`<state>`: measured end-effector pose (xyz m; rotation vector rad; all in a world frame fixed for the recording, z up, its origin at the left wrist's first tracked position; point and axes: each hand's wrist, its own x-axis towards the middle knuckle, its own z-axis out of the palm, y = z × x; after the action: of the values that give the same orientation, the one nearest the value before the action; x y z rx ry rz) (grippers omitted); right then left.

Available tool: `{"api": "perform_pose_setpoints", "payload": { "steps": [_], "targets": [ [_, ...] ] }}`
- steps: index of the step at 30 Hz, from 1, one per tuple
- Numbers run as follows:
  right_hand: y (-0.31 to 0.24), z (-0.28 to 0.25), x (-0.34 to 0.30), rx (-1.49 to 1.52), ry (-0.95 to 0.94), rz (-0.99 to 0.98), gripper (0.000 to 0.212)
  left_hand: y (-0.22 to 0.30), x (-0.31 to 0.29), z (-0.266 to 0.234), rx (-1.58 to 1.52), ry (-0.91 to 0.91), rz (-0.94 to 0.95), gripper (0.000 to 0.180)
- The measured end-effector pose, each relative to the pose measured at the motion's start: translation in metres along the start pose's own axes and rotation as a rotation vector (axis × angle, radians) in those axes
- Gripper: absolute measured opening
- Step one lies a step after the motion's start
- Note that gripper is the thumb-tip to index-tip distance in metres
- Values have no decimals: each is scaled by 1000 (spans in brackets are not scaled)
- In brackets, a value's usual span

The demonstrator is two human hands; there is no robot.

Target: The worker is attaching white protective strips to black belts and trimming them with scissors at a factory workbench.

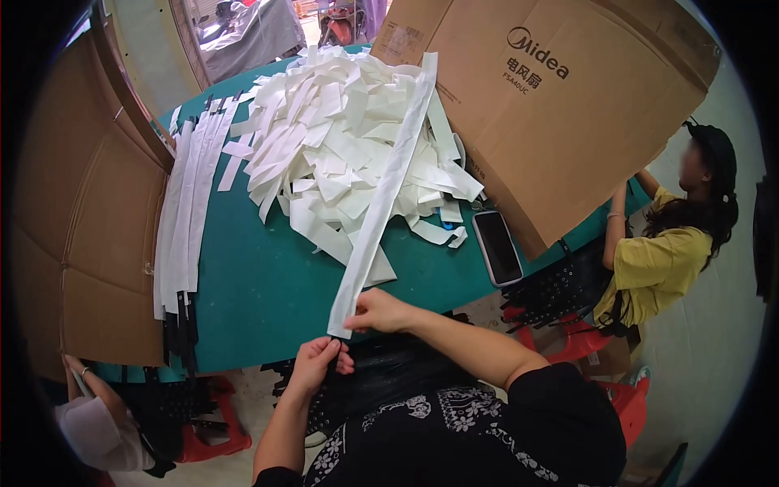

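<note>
My right hand (380, 312) is closed on the lower end of a long white fabric sleeve (383, 199). The sleeve slants up and away across the pile, its far tip against the cardboard. Just below its near end, my left hand (319, 363) is closed in a pinch on a small dark end, which looks like a black strap; my fingers hide most of it. Beyond both hands lies a big loose heap of white fabric strips (324, 154) on the green table (268, 284). Black straps with metal eyelets (381, 369) hang or lie in front of me, below the table edge.
White sleeves with black ends (188, 211) lie side by side at left. A dark phone (497, 247) rests near the right edge. Cardboard sheets (560, 105) wall both sides. A person in yellow (661, 260) sits at right; another person's arm (101, 398) shows at lower left.
</note>
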<state>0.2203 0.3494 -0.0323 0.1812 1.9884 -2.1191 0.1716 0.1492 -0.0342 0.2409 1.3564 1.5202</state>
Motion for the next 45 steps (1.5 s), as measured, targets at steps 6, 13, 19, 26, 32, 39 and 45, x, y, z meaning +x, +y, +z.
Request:
{"api": "perform_pose_setpoints", "payload": {
  "steps": [6, 13, 19, 26, 32, 39, 45],
  "targets": [
    [-12, 17, -4, 31, 21, -30, 16, 0, 0, 1, 1, -20, 44, 22],
    [-5, 13, -3, 8, 77, 64, 18, 2, -11, -5, 99, 53, 70, 24],
    [-10, 16, -6, 41, 85, 83, 20, 1, -22, -6, 98, 71, 69, 17],
    [-7, 21, -4, 53, 62, 102, 21, 1, -42, -15, 162, 120, 58, 17],
    [-17, 42, -16, 16, -27, 67, 21, 9, -31, -3, 98, 115, 150, 19],
    [1, 64, -15, 86, -130, 36, 18, -8, -42, -17, 57, 119, 145, 12],
    [-1, 66, -4, 95, -29, 65, 19, -10, -39, -19, -111, 187, 206, 59]
  ]
}}
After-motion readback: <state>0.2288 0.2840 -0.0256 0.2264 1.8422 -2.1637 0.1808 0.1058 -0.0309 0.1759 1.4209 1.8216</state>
